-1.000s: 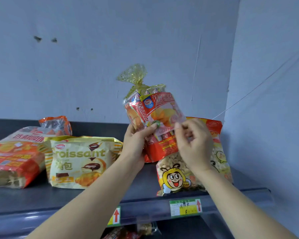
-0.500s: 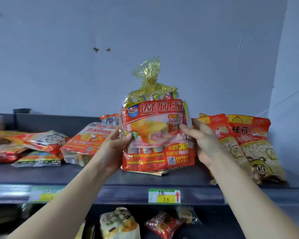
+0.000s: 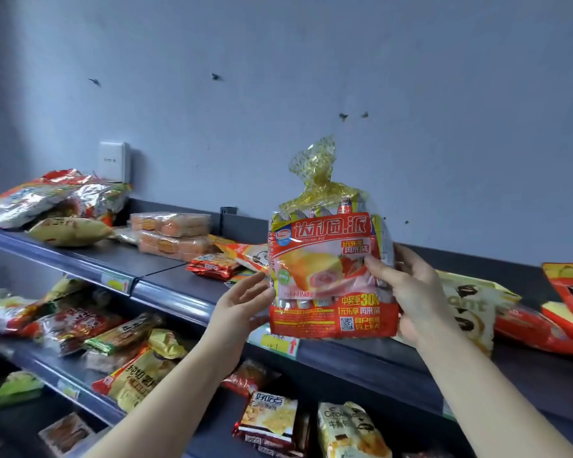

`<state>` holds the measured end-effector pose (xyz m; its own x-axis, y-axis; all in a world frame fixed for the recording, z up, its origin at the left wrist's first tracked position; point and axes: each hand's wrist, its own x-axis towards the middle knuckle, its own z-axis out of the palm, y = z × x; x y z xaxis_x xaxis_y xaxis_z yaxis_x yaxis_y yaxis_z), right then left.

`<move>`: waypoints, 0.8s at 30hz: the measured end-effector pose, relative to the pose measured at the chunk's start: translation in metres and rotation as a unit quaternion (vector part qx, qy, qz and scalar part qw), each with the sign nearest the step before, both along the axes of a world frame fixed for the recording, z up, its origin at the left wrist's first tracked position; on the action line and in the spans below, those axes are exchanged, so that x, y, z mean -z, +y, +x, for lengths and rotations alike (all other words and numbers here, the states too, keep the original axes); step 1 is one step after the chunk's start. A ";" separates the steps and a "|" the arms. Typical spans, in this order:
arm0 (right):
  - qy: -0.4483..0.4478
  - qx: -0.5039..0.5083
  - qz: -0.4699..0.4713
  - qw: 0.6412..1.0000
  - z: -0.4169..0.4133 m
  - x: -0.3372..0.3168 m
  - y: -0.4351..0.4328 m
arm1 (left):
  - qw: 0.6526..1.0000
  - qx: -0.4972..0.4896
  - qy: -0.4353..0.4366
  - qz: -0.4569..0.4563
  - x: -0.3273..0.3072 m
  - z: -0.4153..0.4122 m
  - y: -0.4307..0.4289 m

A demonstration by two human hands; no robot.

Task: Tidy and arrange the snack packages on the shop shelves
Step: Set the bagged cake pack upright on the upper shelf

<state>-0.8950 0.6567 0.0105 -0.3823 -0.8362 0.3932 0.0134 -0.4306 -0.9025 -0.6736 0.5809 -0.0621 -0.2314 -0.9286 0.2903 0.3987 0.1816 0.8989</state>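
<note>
A red-and-clear plastic bag of pies [image 3: 331, 276], its gold film top twisted into a tuft, is held upright in the air above the front lip of the dark grey metal shelf [image 3: 166, 285], printed face toward the camera. The right hand [image 3: 407, 292] grips it by its right edge: the thumb [image 3: 376, 267] presses on the front panel and the other fingers wrap behind, probably so the label stays readable and the soft pies are not squeezed. The left hand [image 3: 245, 302] is flat and relaxed with its palm turned toward the bag's left edge. Its fingertips [image 3: 258, 282] are just at that edge, though actual contact cannot be made out, and it seems ready to steady the bag. Behind the right-hand fingers lies a pale yellow croissant bag [image 3: 470, 309], and below the left-hand fingers a price label [image 3: 278, 342] sits on the shelf lip. The bag likely needs a free spot there.
</note>
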 end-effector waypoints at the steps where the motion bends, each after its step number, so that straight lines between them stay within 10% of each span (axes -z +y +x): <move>1: 0.004 -0.013 0.000 1.000 0.011 0.002 -0.004 | 1.000 -0.012 -0.005 0.004 0.002 0.009 0.003; 24: 0.008 -0.211 -0.004 0.977 0.291 0.029 -0.112 | 0.973 -0.221 -0.055 0.036 0.026 0.281 -0.019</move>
